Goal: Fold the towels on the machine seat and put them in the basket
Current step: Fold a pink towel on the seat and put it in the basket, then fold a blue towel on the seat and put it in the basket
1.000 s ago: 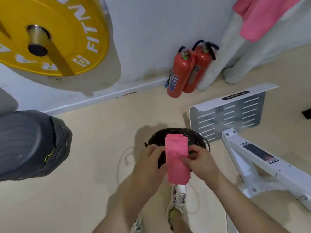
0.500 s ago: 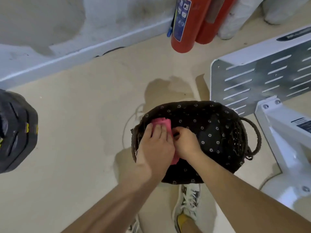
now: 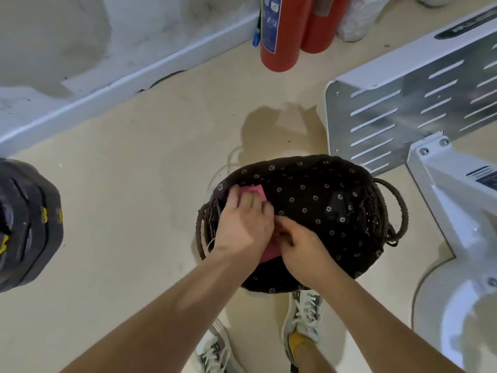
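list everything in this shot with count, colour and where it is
towel: 1, pink, folded, in the left part of the basket under both hands
basket: 1, dark brown woven with black flowered lining, on the floor, centre
fire extinguishers: 2, red, by the wall, top centre
slotted plate: 1, silver-white, right of the basket
machine frame: 1, white, right edge
padded object: 1, black with yellow marks, left edge
wrapped post: 1 clear, white, top edge, right of the extinguishers
floor: 1, beige
shoes: 2, white and grey, bottom centre
left hand: 1, fingers flat on the towel
right hand: 1, fingers curled on the towel
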Demonstrator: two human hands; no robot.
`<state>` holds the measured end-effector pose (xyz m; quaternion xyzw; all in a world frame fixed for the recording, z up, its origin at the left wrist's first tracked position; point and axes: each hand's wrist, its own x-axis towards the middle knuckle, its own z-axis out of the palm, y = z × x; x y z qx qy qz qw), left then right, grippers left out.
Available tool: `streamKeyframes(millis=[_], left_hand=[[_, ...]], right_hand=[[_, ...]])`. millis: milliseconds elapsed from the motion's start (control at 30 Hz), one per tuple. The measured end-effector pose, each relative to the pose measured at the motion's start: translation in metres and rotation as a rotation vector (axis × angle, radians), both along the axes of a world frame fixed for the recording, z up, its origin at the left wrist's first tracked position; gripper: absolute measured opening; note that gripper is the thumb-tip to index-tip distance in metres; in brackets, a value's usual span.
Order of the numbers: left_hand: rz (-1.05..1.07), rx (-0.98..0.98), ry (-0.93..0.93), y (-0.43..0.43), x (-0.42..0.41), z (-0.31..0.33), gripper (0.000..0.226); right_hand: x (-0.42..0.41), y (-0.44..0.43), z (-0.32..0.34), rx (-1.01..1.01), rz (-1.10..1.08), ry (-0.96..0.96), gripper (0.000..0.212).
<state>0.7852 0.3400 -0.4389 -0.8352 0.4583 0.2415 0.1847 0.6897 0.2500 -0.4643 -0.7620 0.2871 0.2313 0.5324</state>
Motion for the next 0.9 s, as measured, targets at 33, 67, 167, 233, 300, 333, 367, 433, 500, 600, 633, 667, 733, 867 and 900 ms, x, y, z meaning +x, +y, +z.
streamKeyframes(millis=[33, 67, 167, 233, 300, 333, 367, 433, 500, 600, 633, 667, 733, 867, 900], left_hand=[[-0.021, -0.054, -0.029, 0.004, -0.001, 0.000, 0.026], [-0.040, -0.088, -0.057, 0.008, -0.001, -0.003, 0.013], [-0.071, -0.047, -0.081, 0.018, -0.005, -0.015, 0.028], [-0.067, -0.019, -0.084, 0.018, -0.007, -0.021, 0.036], [-0.062, 0.002, -0.046, 0.016, -0.009, -0.023, 0.038], [-0.049, 0.008, -0.019, 0.014, -0.009, -0.019, 0.041], [-0.028, 0.027, 0.005, 0.011, -0.007, -0.011, 0.043], [0.022, 0.060, 0.041, 0.005, -0.003, 0.004, 0.039], [0.057, 0.067, 0.053, 0.003, -0.001, 0.018, 0.040], [0.108, 0.008, 0.072, -0.007, 0.005, 0.066, 0.043], [0.157, -0.051, 0.102, -0.011, 0.007, 0.086, 0.042], [0.211, -0.117, 0.127, -0.013, 0.008, 0.106, 0.040], [0.329, -0.324, 0.163, -0.013, 0.011, 0.148, 0.032], [0.566, -0.668, 0.209, -0.010, 0.019, 0.249, 0.019], [0.580, -0.739, 0.197, -0.011, 0.020, 0.280, 0.021]], right_hand=[[0.001, 0.000, -0.001, -0.021, 0.007, 0.008, 0.048], [0.001, 0.001, -0.001, -0.046, 0.025, 0.026, 0.049], [0.001, 0.009, -0.002, -0.009, 0.058, 0.091, 0.046], [0.005, 0.010, 0.001, 0.015, 0.089, 0.132, 0.041], [0.010, 0.007, 0.005, 0.006, 0.171, 0.169, 0.040], [0.011, 0.005, 0.011, -0.011, 0.221, 0.174, 0.040], [0.011, 0.002, 0.017, -0.031, 0.256, 0.172, 0.041], [0.012, -0.005, 0.039, -0.050, 0.253, 0.163, 0.046], [0.012, -0.015, 0.066, -0.065, 0.194, 0.127, 0.046], [0.010, -0.032, 0.112, -0.089, 0.114, 0.085, 0.045], [0.009, -0.037, 0.128, -0.091, 0.082, 0.081, 0.045], [0.007, -0.041, 0.144, -0.091, 0.046, 0.080, 0.044], [0.005, -0.050, 0.181, -0.099, -0.022, 0.069, 0.043], [-0.002, -0.065, 0.272, -0.131, -0.162, -0.015, 0.038], [-0.004, -0.068, 0.298, -0.151, -0.188, -0.054, 0.036]])
